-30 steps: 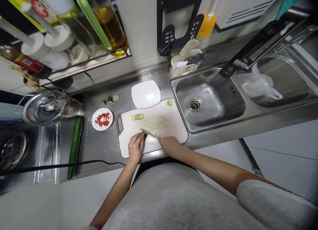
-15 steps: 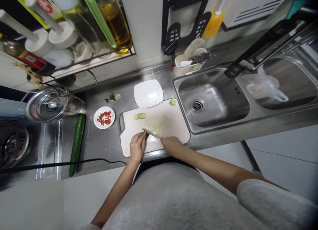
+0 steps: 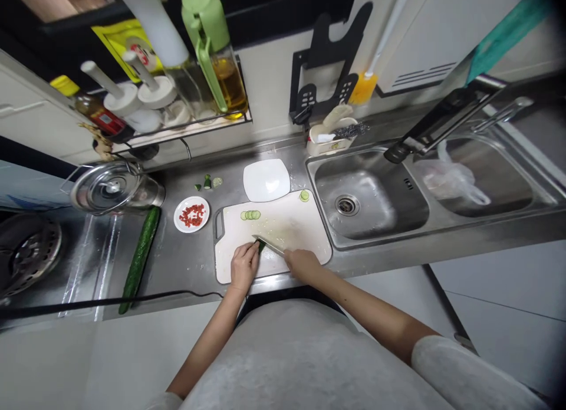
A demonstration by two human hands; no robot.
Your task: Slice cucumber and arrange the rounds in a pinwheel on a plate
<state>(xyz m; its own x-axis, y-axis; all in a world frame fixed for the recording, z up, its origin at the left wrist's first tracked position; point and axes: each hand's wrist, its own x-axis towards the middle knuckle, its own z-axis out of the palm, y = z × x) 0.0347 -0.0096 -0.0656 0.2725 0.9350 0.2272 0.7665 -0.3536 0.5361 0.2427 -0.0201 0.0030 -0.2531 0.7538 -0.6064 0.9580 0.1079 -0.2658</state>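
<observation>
My left hand [image 3: 244, 266] is closed on a short dark-green cucumber piece [image 3: 261, 243], mostly hidden by the fingers and the blade. My right hand [image 3: 302, 263] grips the handle of a kitchen knife [image 3: 273, 246], whose blade lies against the cucumber piece close to my left fingertips. Both hands are over a white cutting board [image 3: 230, 253] with a grey edge. A short row of cucumber slices [image 3: 250, 215] rests on the board's upper left. More round slices [image 3: 304, 195] sit at its upper right corner.
A white square plate [image 3: 266, 180] touches the board's far edge. To the left are a small plate [image 3: 178, 216] of chopped red bits, cucumber ends [image 3: 207, 182], a whole cucumber [image 3: 140, 259] and a steel pot [image 3: 110, 189]. A sink [image 3: 371, 192] adjoins on the right; a black cable [image 3: 132, 299] crosses the counter front.
The camera view has tilted up, showing more of the shelf and wall. Both hands keep their places on the board, with the knife still at the cucumber piece.
</observation>
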